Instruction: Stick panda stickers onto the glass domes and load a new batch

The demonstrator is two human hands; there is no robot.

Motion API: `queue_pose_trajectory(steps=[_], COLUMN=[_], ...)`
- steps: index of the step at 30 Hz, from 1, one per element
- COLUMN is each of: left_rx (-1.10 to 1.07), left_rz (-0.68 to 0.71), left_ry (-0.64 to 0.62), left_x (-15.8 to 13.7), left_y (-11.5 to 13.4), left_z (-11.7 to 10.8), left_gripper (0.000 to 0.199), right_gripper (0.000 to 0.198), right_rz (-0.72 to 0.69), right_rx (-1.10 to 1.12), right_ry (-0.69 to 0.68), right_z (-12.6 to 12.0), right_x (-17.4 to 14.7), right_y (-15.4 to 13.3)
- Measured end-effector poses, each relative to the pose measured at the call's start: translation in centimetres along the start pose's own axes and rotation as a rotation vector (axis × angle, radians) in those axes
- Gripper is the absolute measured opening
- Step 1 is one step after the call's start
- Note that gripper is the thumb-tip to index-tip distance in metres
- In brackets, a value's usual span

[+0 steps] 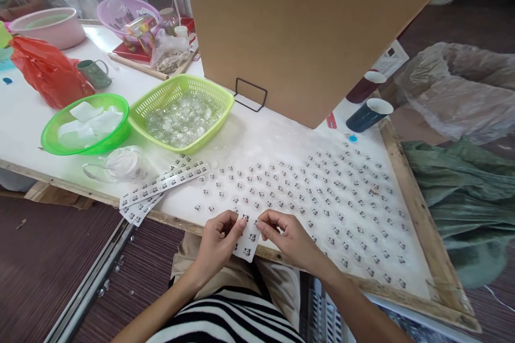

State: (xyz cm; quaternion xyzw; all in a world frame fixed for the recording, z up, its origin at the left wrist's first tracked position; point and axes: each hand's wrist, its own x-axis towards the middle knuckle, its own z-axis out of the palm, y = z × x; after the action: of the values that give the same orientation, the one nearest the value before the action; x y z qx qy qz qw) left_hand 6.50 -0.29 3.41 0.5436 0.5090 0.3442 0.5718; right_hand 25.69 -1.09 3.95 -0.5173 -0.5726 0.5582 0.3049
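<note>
At the front edge of the table, my left hand [219,240] pinches a short white sticker strip [247,245] printed with small black-and-white animal faces. My right hand [287,238] is closed, thumb and forefinger pinching a small sticker [256,222] at the strip's right edge; whether it is fully off the strip I cannot tell. Spread over the white tabletop [265,134] are many clear round pieces, each with the same printed face [319,191]. More sticker strips [164,181] lie crossed to the left of my hands.
A yellow-green basket [219,131] holds clear round pieces. Beside it are a green bowl [48,142] of white pieces and a clear bag [124,163]. A large cardboard box [306,32] stands behind. Two mugs [364,118] sit at right, inside the table's wooden rim [426,214].
</note>
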Motion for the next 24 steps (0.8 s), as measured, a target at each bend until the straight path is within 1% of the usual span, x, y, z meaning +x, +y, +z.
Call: queue_pose_trajectory(steps=[4, 6, 8, 10, 11, 12, 13, 15, 16, 18, 21, 23, 24], left_rx=[-0.005, -0.004, 0.002, 0.005, 0.005, 0.007, 0.01, 0.02, 0.026, 0.037, 0.047, 0.051, 0.052], left_rz=[0.015, 0.002, 0.0, 0.002, 0.006, 0.007, 0.007, 0.007, 0.008, 0.012, 0.025, 0.027, 0.027], left_ry=[0.008, 0.019, 0.026, 0.029, 0.028, 0.022, 0.012, -0.011, -0.021, -0.043, -0.105, -0.146, -0.161], left_x=[0.1, 0.2, 0.2, 0.2, 0.2, 0.2, 0.2, 0.1, 0.2, 0.3, 0.5, 0.5, 0.5], left_y=[-0.2, -0.2, -0.2, -0.1, 0.0, 0.1, 0.2, 0.4, 0.5, 0.5, 0.3, 0.1, -0.1], left_z=[0.1, 0.1, 0.1, 0.2, 0.2, 0.2, 0.3, 0.3, 0.3, 0.2, 0.0, 0.0, -0.1], left_gripper=[0.04, 0.04, 0.041, 0.042, 0.043, 0.043, 0.044, 0.046, 0.048, 0.049, 0.046, 0.044, 0.043], right_gripper=[0.016, 0.011, 0.012, 0.013, 0.011, 0.01, 0.016, 0.035, 0.04, 0.04, 0.038, 0.037, 0.037], right_rz=[-0.101, -0.171, -0.222, -0.236, -0.233, -0.225, -0.219, -0.211, -0.208, -0.215, -0.244, -0.266, -0.277], right_rx=[-0.083, -0.12, -0.115, -0.071, -0.046, -0.023, -0.003, 0.046, 0.079, 0.149, 0.203, 0.211, 0.217], right_ry=[0.15, 0.18, 0.212, 0.299, 0.342, 0.362, 0.346, 0.24, 0.187, 0.149, 0.205, 0.269, 0.316], right_z=[0.0, -0.1, -0.3, -0.5, -0.6, -0.5, -0.4, -0.1, 0.1, 0.4, 0.5, -0.1, -0.9], right_x=[-0.2, -0.3, -0.5, -0.4, -0.3, -0.1, 0.1, 0.6, 0.9, 1.2, 1.4, 1.5, 1.7], right_y=[0.4, 0.4, 0.1, -0.3, -0.5, -0.8, -1.0, -1.4, -1.6, -1.8, -1.9, -1.9, -1.8])
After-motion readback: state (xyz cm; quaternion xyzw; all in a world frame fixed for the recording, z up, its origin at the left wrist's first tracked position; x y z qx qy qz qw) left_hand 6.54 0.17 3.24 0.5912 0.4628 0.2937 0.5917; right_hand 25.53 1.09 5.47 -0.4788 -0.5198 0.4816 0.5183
